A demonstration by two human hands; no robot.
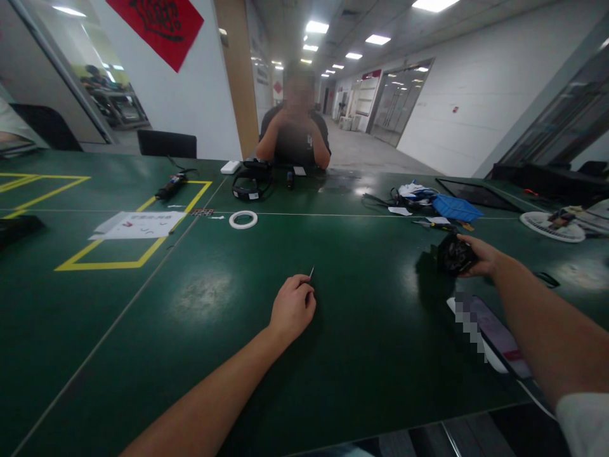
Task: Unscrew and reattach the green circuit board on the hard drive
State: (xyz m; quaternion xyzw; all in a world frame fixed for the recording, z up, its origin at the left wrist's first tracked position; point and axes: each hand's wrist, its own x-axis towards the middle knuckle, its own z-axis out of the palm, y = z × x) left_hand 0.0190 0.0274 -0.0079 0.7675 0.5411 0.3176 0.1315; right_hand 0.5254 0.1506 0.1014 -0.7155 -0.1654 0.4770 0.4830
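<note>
My left hand (294,306) rests over the middle of the green table, fingers closed. A thin metal rod (312,272) pokes out past its fingertips; whatever part lies inside the hand is hidden. Out to the right, my right hand (481,255) grips a dark, block-like black part (455,255) from its right side, just above the table. Its near face looks uneven, with small details too dim to make out. Below my right forearm lies a phone (502,330) with its screen lit, beside a white object partly blurred out.
A white ring (243,220) lies left of centre. Pliers (435,224) and a blue tray (457,207) are beyond my right hand. White papers (143,225) lie within yellow tape at left. Across the table (214,355) sits a person (297,136) behind a black headset (251,184).
</note>
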